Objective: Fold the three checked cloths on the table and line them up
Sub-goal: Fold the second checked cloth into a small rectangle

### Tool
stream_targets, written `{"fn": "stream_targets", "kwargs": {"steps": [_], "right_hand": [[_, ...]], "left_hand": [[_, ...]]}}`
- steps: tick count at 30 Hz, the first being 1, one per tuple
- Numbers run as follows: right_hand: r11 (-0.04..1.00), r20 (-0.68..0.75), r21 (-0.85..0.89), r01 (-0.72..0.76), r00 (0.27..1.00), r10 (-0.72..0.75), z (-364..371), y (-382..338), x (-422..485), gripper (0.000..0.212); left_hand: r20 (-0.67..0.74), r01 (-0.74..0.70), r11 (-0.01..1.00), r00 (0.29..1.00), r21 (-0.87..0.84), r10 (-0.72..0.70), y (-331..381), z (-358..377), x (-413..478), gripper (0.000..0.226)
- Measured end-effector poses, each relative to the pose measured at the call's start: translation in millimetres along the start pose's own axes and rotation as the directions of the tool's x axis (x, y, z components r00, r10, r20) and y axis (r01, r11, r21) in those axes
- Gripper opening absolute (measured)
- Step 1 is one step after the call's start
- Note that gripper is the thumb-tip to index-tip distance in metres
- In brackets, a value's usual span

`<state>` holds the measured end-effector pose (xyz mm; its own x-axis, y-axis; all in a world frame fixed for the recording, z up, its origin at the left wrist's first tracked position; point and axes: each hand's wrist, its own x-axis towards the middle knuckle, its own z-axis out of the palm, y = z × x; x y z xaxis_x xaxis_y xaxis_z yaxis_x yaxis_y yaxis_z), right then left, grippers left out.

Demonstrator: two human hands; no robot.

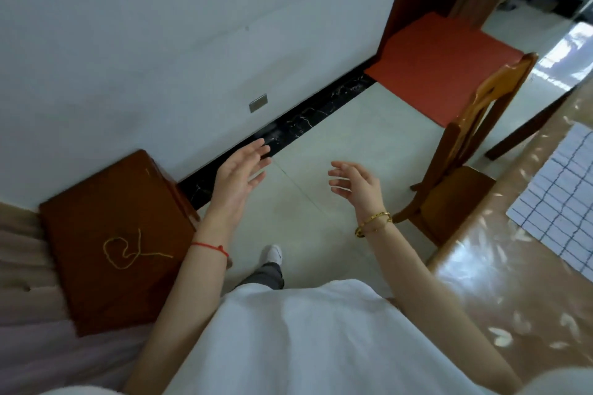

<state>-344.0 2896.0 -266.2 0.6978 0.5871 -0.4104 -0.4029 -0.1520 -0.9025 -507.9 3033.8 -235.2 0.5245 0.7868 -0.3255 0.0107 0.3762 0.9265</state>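
One white cloth with dark blue checks lies flat on the glossy brown table at the right edge of the view; part of it runs out of frame. My left hand and my right hand are raised over the floor, well left of the table. Both have straight or relaxed fingers and hold nothing. A red string circles my left wrist, gold bangles my right. No other checked cloth is in view.
A wooden chair stands between my right hand and the table. A brown wooden cabinet with a loop of yellow string on it sits at the left against the white wall. A red mat lies by the doorway.
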Motion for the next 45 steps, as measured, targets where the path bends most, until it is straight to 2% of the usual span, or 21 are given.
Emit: {"fn": "stream_targets", "kwargs": {"steps": [7, 14, 22, 35, 40, 45], "right_hand": [[0.993, -0.183, 0.087, 0.076, 0.981, -0.059, 46, -32, 61, 0.023], [0.978, -0.419, 0.169, 0.121, 0.907, -0.040, 50, -44, 86, 0.023], [0.956, -0.635, 0.211, 0.205, 0.772, -0.025, 20, -68, 119, 0.024], [0.902, -0.807, 0.204, 0.380, 0.586, -0.064, -83, -165, 218, 0.021], [0.857, -0.889, 0.214, 0.469, 0.457, -0.028, -133, -189, 233, 0.020], [0.844, -0.942, 0.199, 0.498, 0.336, 0.024, -176, -193, 235, 0.023]], "left_hand": [[0.212, 0.007, 0.997, 0.977, 0.081, -0.024, 52, 2, 112, 0.029], [0.418, 0.048, 0.980, 0.900, 0.194, -0.127, 77, 40, 182, 0.029], [0.596, 0.050, 0.956, 0.773, 0.289, -0.220, 81, 112, 246, 0.032], [0.750, 0.007, 0.959, 0.622, 0.285, -0.227, 93, 299, 341, 0.030], [0.813, -0.041, 0.950, 0.530, 0.308, -0.241, 94, 378, 354, 0.028], [0.864, -0.087, 0.937, 0.424, 0.337, -0.272, 85, 450, 361, 0.028]]}}
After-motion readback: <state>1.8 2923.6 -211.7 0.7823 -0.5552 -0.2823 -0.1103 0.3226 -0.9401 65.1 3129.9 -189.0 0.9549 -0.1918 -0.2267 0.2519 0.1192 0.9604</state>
